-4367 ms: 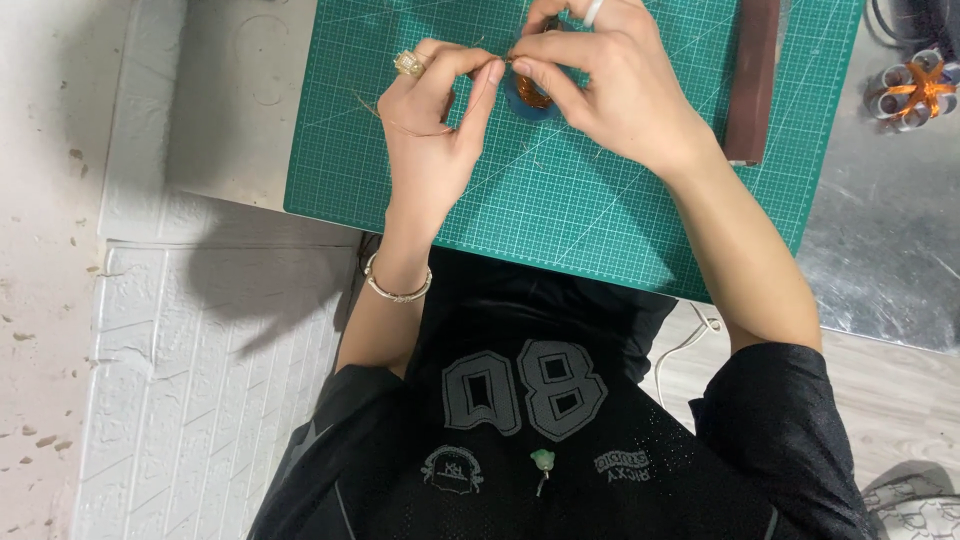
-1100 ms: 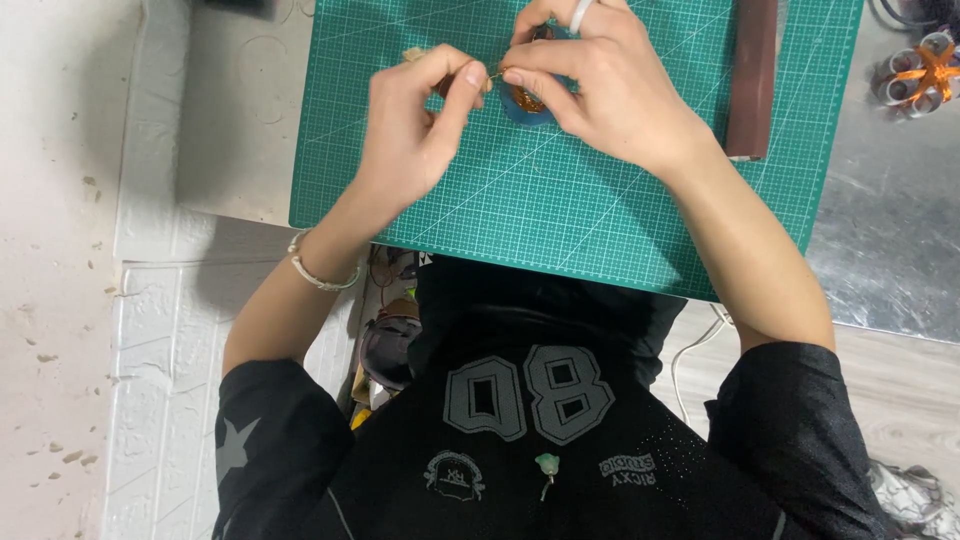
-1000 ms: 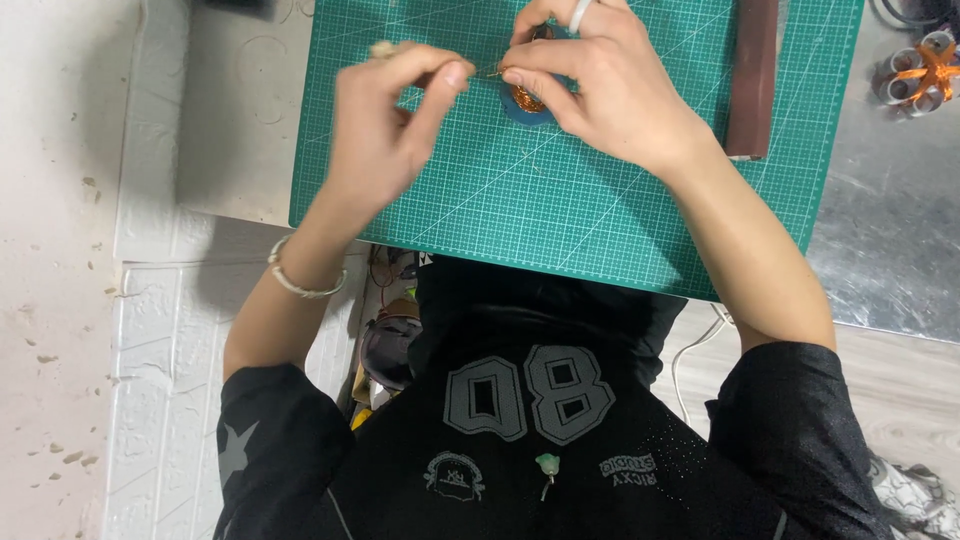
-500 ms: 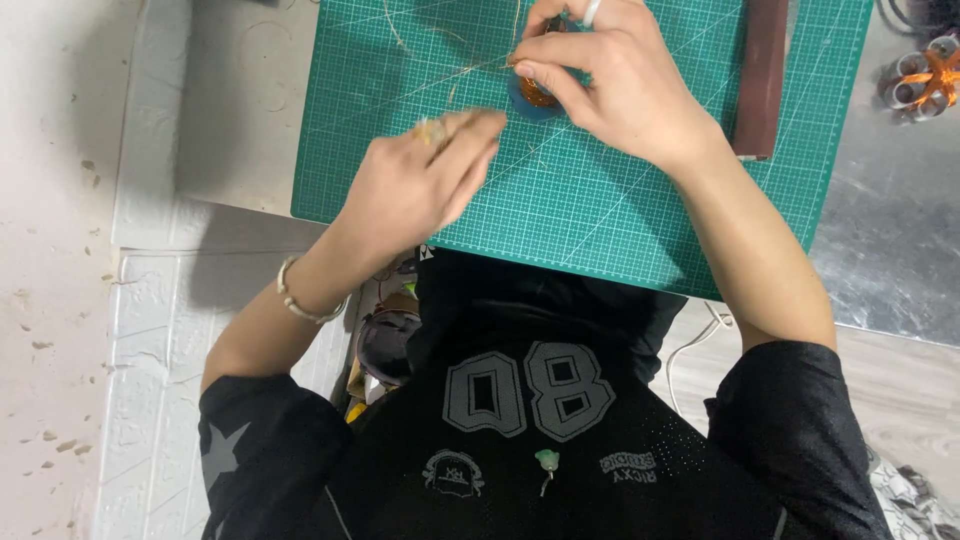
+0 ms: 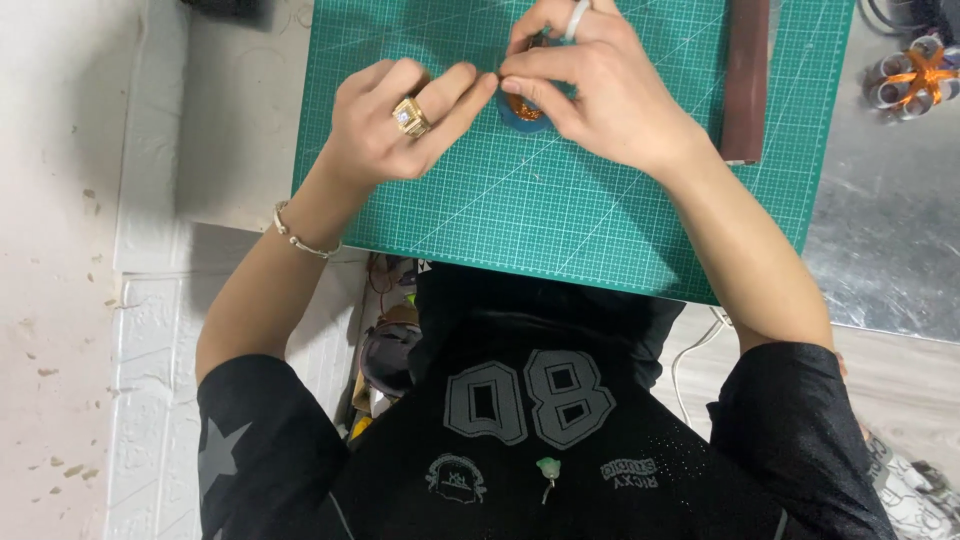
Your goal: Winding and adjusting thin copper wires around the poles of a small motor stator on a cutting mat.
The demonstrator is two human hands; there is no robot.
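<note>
Orange piece [image 5: 522,104] perhaps pinched, left hand [image 5: 400,125] back beside right hand [image 5: 590,85]

Cutting mat [image 5: 600,220] lies on the table [image 5: 880,260], near its front edge. Both hands meet over the mat's far half: left hand [image 5: 400,125] to the left, right hand [image 5: 600,90] to the right, fingertips touching above a small round piece [image 5: 520,108] on the mat. A long strip [image 5: 747,80] lies along the mat's right side. Spools [image 5: 915,78] stand on the table beyond the mat's right edge.
</note>
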